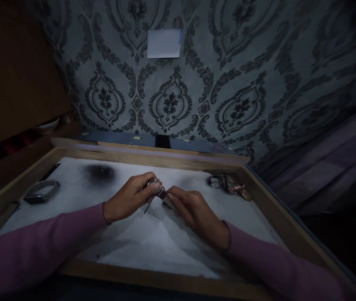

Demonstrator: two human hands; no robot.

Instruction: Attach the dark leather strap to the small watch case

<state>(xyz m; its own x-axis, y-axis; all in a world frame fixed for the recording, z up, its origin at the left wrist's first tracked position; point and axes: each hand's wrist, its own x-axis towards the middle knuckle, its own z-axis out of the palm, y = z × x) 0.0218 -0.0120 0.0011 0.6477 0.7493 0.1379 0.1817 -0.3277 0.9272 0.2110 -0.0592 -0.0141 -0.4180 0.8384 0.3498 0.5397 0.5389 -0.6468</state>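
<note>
A wristwatch (154, 180) with a metal case is held between my two hands above the white floor of a shallow wooden tray (115, 158). My left hand (128, 198) is closed on the watch case, its thumb lying across the face. With the fingers pinched together, my right hand (193, 209) grips the dark reddish strap (163, 195) close to the case. A thin dark stick-like piece (147, 207) shows just below my left fingers. Part of something dark beneath my right fingers is hidden, and I cannot make it out.
At the tray's left lies a watch with a grey band (42, 192), near a dark flat strip (50, 172). Several watches (228, 182) are heaped in the far right corner. Wooden walls rim the tray. Behind stands a patterned wall with a white card (164, 44).
</note>
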